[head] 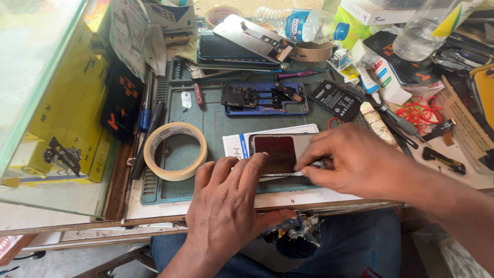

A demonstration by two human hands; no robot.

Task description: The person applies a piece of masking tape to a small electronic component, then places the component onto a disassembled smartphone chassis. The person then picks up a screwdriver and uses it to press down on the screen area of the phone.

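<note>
A phone screen panel [277,152] with a dark reddish face lies on a white booklet [242,143] on the green work mat [216,121]. My left hand [226,206] presses flat on the panel's near edge, fingers spread over it. My right hand [350,162] pinches a thin pale tool at the panel's right side, its tip touching the edge. What the tool is cannot be made out.
A roll of tape [175,150] lies left of the panel. Behind it sit an opened blue phone frame [265,99], a black battery [337,100], stacked phones [242,49], water bottles [303,24], tweezers, screwdrivers and red wire [422,113]. A glass case [46,92] stands at left.
</note>
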